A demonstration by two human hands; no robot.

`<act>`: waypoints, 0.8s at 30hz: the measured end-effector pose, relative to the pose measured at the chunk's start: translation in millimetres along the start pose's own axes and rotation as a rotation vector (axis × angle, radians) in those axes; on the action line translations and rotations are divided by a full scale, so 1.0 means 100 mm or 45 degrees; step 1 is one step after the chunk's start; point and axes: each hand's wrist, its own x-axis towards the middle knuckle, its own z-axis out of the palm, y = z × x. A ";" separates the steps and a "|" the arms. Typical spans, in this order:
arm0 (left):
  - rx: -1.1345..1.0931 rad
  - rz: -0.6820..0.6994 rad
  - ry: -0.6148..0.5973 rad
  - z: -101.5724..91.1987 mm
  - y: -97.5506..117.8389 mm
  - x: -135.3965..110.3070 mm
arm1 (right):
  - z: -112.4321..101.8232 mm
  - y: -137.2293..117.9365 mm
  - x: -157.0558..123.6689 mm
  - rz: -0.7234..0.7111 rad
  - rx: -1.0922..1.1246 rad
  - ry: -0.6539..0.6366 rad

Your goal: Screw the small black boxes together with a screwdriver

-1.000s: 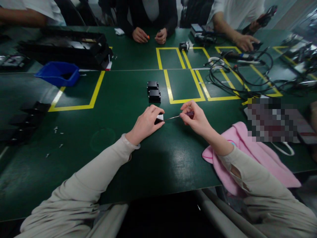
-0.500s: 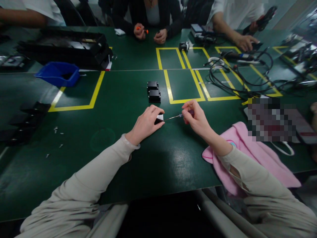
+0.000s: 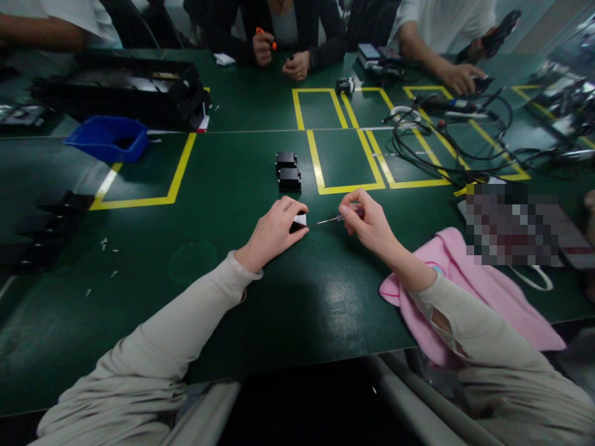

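Observation:
My left hand [image 3: 279, 226] is closed around a small black block [image 3: 300, 224] with a light top face, holding it on the green table; the fingers cover much of it. In my right hand [image 3: 365, 217] is a screwdriver [image 3: 328, 220] with a translucent purplish handle. Its thin shaft points left, and the tip meets the right side of the block; the exact contact is too small to make out. Just beyond my left hand stand two similar black blocks [image 3: 289, 178], one behind the other, with small shiny screws at their sides.
Several small screws [image 3: 104, 243] lie at left, near black parts [image 3: 51, 229]. A blue scoop bin [image 3: 111, 137] and black trays [image 3: 121, 93] stand farther back. A pink cloth [image 3: 465, 291] lies under my right forearm. Cables [image 3: 446, 136] tangle at right. Co-workers sit across the table.
My right fingers have shifted slightly on the screwdriver handle. My left hand and the block stay put. Across the table, a co-worker's hand has lifted an orange tool a little.

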 end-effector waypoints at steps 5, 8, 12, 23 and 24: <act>-0.002 -0.002 -0.006 -0.01 0.00 0.00 | 0.00 0.00 0.01 -0.005 -0.028 0.045; 0.001 -0.005 -0.009 -0.01 0.00 0.01 | -0.01 0.00 0.01 0.007 -0.037 0.059; 0.000 0.001 -0.007 0.00 0.00 0.00 | 0.00 -0.01 0.01 0.010 0.000 0.029; 0.002 -0.007 -0.013 0.01 0.00 0.01 | 0.00 0.02 0.01 0.031 0.019 0.035; 0.002 -0.004 -0.012 0.00 0.00 0.01 | 0.00 0.02 0.01 0.042 0.014 0.023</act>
